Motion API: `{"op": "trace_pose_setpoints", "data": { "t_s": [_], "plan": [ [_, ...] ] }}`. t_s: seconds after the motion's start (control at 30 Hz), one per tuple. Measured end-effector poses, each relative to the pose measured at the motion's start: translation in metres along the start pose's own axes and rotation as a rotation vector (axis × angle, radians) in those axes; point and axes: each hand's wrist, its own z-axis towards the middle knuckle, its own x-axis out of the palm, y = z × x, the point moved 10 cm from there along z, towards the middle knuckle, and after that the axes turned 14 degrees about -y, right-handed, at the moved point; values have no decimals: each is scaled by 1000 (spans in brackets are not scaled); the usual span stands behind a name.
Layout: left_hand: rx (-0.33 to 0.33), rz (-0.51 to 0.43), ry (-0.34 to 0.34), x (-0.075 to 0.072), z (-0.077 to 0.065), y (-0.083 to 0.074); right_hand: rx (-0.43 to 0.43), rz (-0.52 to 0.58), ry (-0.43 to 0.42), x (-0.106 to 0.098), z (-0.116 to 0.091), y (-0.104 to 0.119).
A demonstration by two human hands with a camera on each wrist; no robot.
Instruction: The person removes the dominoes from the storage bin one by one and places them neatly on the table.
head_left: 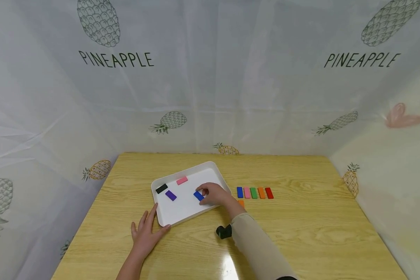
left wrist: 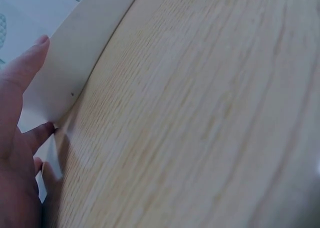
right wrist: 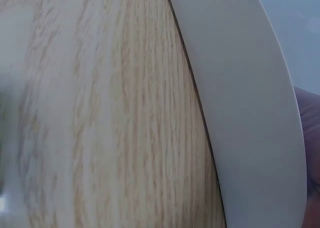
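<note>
A white tray [head_left: 190, 216] lies slanted on the wooden table, holding a black block [head_left: 161, 188], a purple block [head_left: 170, 195], a pink block [head_left: 182, 180] and a blue block [head_left: 198, 195]. My right hand [head_left: 213, 194] reaches over the tray's right side and pinches the blue block between thumb and fingers. At the tray's near left corner, my left hand [head_left: 146, 233] has its fingers spread, with a fingertip and the thumb touching the rim. The left wrist view shows the left hand [left wrist: 17, 118] against the tray wall [left wrist: 80, 53]. Only a sliver of the right hand [right wrist: 311, 138] shows behind the tray in the right wrist view.
Right of the tray stands a row of coloured blocks: blue [head_left: 239, 192], pink [head_left: 247, 193], green [head_left: 253, 193], orange [head_left: 261, 193] and red [head_left: 269, 193]. Another orange block [head_left: 241, 203] is partly hidden by the right wrist. A pineapple-print curtain [head_left: 210, 77] surrounds the table.
</note>
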Motion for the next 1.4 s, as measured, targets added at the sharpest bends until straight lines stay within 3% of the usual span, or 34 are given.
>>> {"op": "trace_pose_setpoints", "data": {
  "t_s": [0.4,0.6,0.77,1.1,1.4],
  "plan": [
    [-14,14,23,5,-1,1,-42,31,-51,-9,-9,4],
    [-16,12,24,5,-4,1,-105,115,-216,-39,-27,21],
    [0,19,10,3,-3,4,-78,197,-339,-71,-51,22],
    [27,-6,-22,-3,1,1,26,312,-454,-107,-95,-14],
    [-2,15,29,-1,0,2,96,305,-590,-129,-124,-59]
  ]
}}
